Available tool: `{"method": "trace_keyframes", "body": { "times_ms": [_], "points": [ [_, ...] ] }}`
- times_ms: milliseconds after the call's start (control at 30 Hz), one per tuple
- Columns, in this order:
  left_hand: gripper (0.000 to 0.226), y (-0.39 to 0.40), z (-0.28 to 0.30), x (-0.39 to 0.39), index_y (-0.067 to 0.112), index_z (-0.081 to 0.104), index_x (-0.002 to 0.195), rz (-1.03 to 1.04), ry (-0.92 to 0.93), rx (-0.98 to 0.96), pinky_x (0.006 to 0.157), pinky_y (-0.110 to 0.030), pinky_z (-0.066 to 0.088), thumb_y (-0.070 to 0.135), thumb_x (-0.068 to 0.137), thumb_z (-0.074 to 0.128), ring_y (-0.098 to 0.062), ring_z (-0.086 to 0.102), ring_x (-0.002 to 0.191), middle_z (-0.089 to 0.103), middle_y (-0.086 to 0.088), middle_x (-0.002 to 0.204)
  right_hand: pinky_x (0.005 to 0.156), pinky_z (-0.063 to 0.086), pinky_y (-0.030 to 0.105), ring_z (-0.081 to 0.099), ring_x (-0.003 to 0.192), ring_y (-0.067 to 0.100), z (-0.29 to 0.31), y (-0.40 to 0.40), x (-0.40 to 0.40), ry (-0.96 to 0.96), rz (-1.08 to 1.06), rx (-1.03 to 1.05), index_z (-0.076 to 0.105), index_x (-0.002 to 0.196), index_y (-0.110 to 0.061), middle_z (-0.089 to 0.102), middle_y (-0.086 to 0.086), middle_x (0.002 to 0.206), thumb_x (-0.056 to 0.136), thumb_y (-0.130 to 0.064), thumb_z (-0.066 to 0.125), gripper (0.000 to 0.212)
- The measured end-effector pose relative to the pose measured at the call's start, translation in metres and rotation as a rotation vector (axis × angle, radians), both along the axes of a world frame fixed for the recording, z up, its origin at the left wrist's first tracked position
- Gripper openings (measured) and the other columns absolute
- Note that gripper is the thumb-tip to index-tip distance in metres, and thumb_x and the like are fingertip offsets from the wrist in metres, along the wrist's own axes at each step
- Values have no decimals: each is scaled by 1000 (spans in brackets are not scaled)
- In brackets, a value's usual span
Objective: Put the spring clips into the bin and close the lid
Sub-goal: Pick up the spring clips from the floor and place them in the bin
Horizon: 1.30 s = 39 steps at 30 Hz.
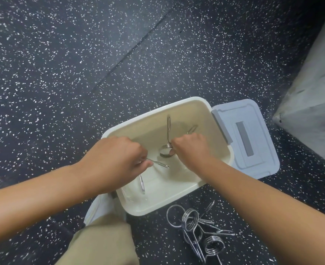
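Hands first: your left hand (pixel 117 159) is curled shut around a spring clip (pixel 154 165), its two wire handles poking out from under your fingers, one toward the middle of the bin and one down toward the near wall. Your right hand (pixel 191 148) is closed on a second clip (pixel 167 148) at its coil, with one long handle standing up toward the far wall and the other poking out past your knuckles. Both fists sit inside the cream bin (pixel 178 104), and both wrists cross its rim, left over the left edge, right over the right edge.

Room-wise, the bin's floor shows bare between your hands and along the near wall. The grey lid (pixel 261 150) is flipped open and lies flat on the speckled floor (pixel 81 64), touching the bin's right side. More loose clips (pixel 194 226) sit in a tangled pile on the floor just beside the bin's near right corner, under your right forearm. Your knee (pixel 102 243) crowds the near left corner. A pale concrete block (pixel 314 104) stands off to the right, apart from the lid.
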<state>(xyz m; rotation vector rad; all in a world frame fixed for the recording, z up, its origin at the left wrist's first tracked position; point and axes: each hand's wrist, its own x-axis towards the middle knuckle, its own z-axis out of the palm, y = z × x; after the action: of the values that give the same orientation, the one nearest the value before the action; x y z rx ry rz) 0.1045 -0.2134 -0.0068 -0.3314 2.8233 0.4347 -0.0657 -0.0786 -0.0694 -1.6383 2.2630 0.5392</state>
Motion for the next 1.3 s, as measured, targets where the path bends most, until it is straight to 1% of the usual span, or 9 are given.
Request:
{"method": "trace_keyframes", "body": {
  "times_ms": [300,367,600,733,867,967,1100,1200,1300],
  "points": [
    [50,1,-1,-2,21,64,84,-5,19,3,59,-30,47,61,94,36,-21,64,77,71,7,84,46,30,27,62,62,29,-23,9,3,-39,-88,-244,65,75,-13,67,3,64,73,-18,78,14],
    [51,-1,-1,-1,21,64,84,0,13,-2,60,-30,49,61,95,35,-21,64,77,70,7,83,47,40,28,58,64,28,-13,19,4,-116,-197,-308,66,74,-15,65,1,65,81,-19,72,10],
    [50,-3,1,-5,24,66,85,35,74,7,61,-30,51,61,94,33,-19,64,75,69,7,80,57,46,29,55,63,15,39,28,-1,-941,-1053,-311,63,94,-22,59,-2,81,104,-24,45,21],
    [55,-1,0,-7,24,65,83,27,112,15,59,-31,51,62,91,26,-20,64,71,67,6,74,61,44,31,53,68,20,41,18,-33,-1235,-1275,-203,60,94,-6,58,10,90,104,-21,39,27],
    [57,2,-2,-8,22,63,81,9,94,28,57,-30,48,64,90,25,-21,63,72,67,5,73,67,43,34,57,69,23,23,1,-52,-1378,-1337,2,53,74,-15,61,6,69,98,-14,31,33],
    [47,4,-1,-11,21,63,84,18,75,54,59,-31,48,59,95,37,-21,63,74,67,5,75,58,48,29,63,53,22,3,-11,-48,-1287,-1478,185,44,58,-19,55,2,55,97,-21,30,42],
    [47,1,-3,-13,24,62,84,22,74,56,59,-31,48,61,92,34,-22,62,73,65,6,74,45,40,20,48,38,15,-14,-14,-43,-1165,-1593,227,44,59,-19,45,-3,48,96,-16,26,41],
    [49,1,-4,-14,26,63,87,19,64,53,59,-30,47,63,91,32,-21,63,74,66,6,76,54,39,28,51,55,23,-14,-13,-40,-1035,-1411,277,53,67,-7,57,16,69,94,-11,26,39],
    [52,1,-6,-14,25,64,86,17,77,59,61,-31,51,63,90,30,-22,64,73,67,6,75,58,41,30,53,64,28,-7,-17,-28,-839,-1292,129,58,76,2,60,24,81,98,-4,30,36]
  ]
}}
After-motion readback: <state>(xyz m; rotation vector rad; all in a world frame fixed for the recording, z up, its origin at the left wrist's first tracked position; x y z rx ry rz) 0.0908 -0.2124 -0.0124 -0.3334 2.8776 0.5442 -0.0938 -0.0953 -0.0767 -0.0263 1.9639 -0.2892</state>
